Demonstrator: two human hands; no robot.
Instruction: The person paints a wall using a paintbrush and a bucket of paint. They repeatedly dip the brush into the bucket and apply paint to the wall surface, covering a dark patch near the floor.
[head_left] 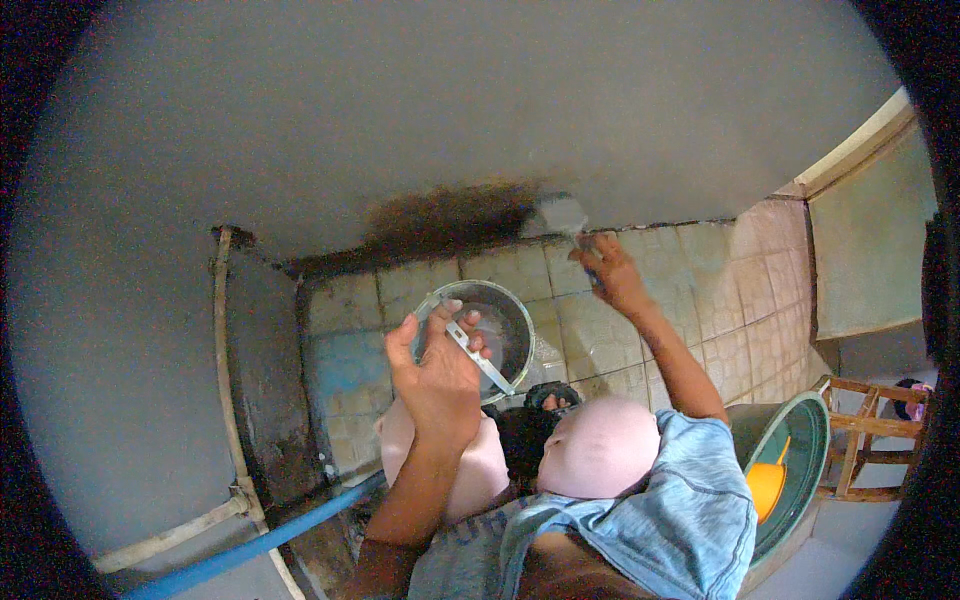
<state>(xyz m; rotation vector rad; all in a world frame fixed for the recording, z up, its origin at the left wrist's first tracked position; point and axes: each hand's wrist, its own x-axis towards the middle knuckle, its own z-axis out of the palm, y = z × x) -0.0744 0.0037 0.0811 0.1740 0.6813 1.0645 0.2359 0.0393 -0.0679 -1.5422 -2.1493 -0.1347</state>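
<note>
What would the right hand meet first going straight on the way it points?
Most likely the grey wall, with the pale-headed tool in the right hand reaching it first; whether they already touch is unclear.

A grey wall [450, 110] bears a blackish-brown stain [450, 215], left of a white-headed tool [563, 214]. Square beige tiles [620, 280] show dark joints. Near left, a round pipe [260, 537] is blue; right, an orange plastic dipper [766, 488] sits in a green round tub [805, 470].
</note>
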